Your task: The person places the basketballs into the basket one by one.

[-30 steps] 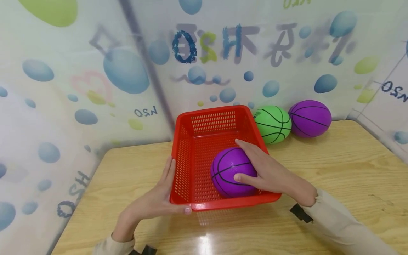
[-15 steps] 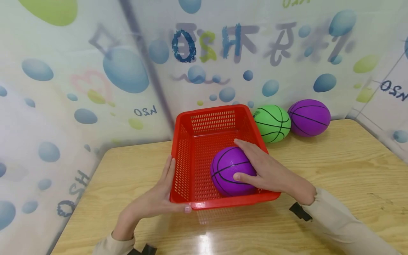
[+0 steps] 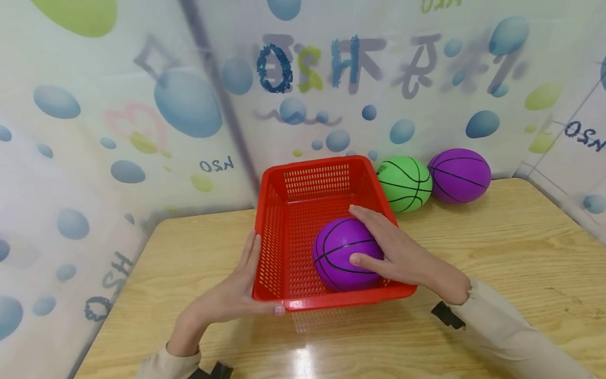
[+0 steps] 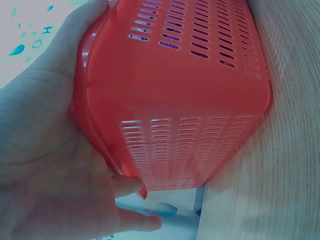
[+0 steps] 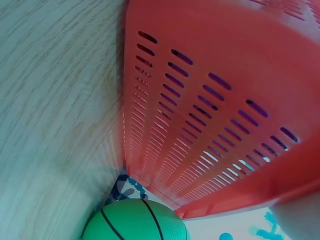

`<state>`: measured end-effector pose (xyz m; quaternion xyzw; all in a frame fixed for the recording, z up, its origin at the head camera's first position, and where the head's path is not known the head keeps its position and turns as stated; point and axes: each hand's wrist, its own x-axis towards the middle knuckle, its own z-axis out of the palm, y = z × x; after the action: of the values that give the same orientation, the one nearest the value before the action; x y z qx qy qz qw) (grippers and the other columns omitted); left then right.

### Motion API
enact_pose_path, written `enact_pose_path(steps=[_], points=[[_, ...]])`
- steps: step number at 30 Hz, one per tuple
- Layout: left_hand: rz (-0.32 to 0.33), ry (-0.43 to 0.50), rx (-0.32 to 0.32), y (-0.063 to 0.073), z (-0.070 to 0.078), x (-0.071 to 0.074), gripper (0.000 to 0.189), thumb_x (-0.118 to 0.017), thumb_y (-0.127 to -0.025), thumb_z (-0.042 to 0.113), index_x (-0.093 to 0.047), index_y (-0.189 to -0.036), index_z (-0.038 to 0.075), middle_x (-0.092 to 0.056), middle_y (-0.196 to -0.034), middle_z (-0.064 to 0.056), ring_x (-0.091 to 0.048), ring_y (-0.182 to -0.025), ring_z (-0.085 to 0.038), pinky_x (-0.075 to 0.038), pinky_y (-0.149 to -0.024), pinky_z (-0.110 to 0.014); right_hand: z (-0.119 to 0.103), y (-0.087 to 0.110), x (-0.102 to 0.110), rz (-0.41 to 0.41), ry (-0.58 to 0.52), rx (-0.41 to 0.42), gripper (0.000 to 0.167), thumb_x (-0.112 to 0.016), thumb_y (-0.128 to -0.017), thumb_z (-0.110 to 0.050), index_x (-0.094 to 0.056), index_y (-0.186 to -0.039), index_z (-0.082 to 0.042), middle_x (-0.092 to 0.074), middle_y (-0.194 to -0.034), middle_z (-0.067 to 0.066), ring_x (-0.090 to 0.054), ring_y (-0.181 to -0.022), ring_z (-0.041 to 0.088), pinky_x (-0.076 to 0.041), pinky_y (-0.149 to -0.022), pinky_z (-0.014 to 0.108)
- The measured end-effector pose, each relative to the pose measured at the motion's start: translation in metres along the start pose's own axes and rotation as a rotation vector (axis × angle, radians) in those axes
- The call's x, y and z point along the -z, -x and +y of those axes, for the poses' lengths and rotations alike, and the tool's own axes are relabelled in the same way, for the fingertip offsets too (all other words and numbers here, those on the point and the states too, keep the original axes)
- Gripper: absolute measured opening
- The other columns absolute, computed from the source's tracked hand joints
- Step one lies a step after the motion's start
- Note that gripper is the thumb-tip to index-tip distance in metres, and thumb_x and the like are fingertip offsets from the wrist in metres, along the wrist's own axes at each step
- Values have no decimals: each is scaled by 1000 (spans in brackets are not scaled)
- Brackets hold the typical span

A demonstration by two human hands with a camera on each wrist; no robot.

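A red plastic basket (image 3: 310, 303) with slotted walls stands on the wooden table. Inside its near right part sits a purple basketball (image 3: 338, 255) with black lines. My right hand (image 3: 395, 252) reaches over the right rim and holds this ball, thumb on its near upper face and fingers along its right far side. At the near left corner, my left hand (image 3: 229, 292) rests against the basket, fingers straight along the left side and thumb along the front rim. The left wrist view shows the palm side of this left hand (image 4: 65, 165) beside the basket's rim.
Behind the basket's right side, a green basketball (image 3: 407, 184) lies on the table (image 3: 497, 252), touching or close to a second purple basketball (image 3: 460, 176). A pale wall covering (image 3: 307, 137) with blue and green spots rises at the table's back and left.
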<state>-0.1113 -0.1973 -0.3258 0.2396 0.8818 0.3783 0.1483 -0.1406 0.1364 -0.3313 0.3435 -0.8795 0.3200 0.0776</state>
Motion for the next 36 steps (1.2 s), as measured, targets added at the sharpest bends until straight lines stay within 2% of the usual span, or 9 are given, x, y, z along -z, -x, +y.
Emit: enact_pose_path(steps=[4, 8, 12, 17, 20, 22, 28, 30, 36], points=[[-3, -5, 3, -1, 0, -1, 130, -80, -69, 42, 22, -145, 16, 31, -148, -1, 9, -137, -32, -25, -103, -54, 1, 2, 5, 22, -33, 6, 78, -64, -88, -35, -19, -149, -18, -22, -151, 4, -28, -133, 24, -37, -97, 49], [-3, -2, 5, -1, 0, -1, 130, -80, -69, 42, 22, -145, 16, 32, -147, 1, 9, -137, -31, -24, -103, -53, 8, 8, 17, 58, -15, -21, 76, -63, -89, -30, -19, -149, -17, -23, -151, 5, -26, -134, 25, -30, -102, 51], [0, -2, 5, 0, 0, 0, 130, -80, -69, 42, 22, -145, 16, 31, -148, -1, 9, -137, -32, -24, -103, -54, 24, 15, 36, 119, 34, -59, 76, -64, -89, -27, -20, -149, -16, -25, -150, 8, -26, -134, 28, -28, -101, 55], [3, 4, -1, 0, -1, 1, 128, -80, -70, 41, 20, -146, 16, 30, -148, -3, 10, -137, -31, -24, -103, -55, 49, 25, 64, 235, 110, -84, 78, -68, -85, -22, -24, -148, -9, -28, -148, 14, -25, -134, 31, -25, -105, 50], [0, 8, -7, 0, -1, 0, 128, -80, -70, 40, 20, -146, 16, 30, -148, -3, 12, -137, -30, -23, -103, -55, 63, 31, 81, 286, 127, -148, 80, -70, -84, -24, -25, -146, -5, -28, -147, 19, -24, -134, 34, -22, -106, 51], [-5, 9, -4, 0, 0, 0, 128, -80, -70, 40, 21, -146, 16, 31, -148, -3, 12, -137, -30, -23, -103, -55, 74, 35, 91, 304, 138, -211, 82, -70, -83, -26, -24, -146, -2, -26, -147, 21, -23, -133, 38, -20, -104, 56], [-12, 0, 11, 0, 0, 0, 130, -80, -70, 41, 22, -145, 15, 31, -148, -2, 13, -137, -30, -22, -103, -54, 109, 43, 110, 309, 172, -355, 89, -69, -83, -30, -15, -146, 5, -14, -150, 24, -15, -134, 44, -14, -104, 60], [-9, -4, 10, 0, -1, 0, 130, -80, -70, 42, 22, -145, 16, 32, -148, -1, 13, -137, -30, -23, -103, -54, 119, 45, 114, 299, 179, -382, 92, -68, -83, -31, -11, -146, 6, -10, -150, 26, -11, -135, 43, -11, -105, 59], [-3, 0, -10, -1, -3, 0, 129, -80, -70, 40, 21, -146, 19, 30, -149, -2, 12, -137, -29, -25, -102, -55, 143, 41, 121, 287, 200, -432, 103, -71, -79, -34, -3, -145, 8, -8, -147, 33, -12, -133, 47, -12, -104, 60]])
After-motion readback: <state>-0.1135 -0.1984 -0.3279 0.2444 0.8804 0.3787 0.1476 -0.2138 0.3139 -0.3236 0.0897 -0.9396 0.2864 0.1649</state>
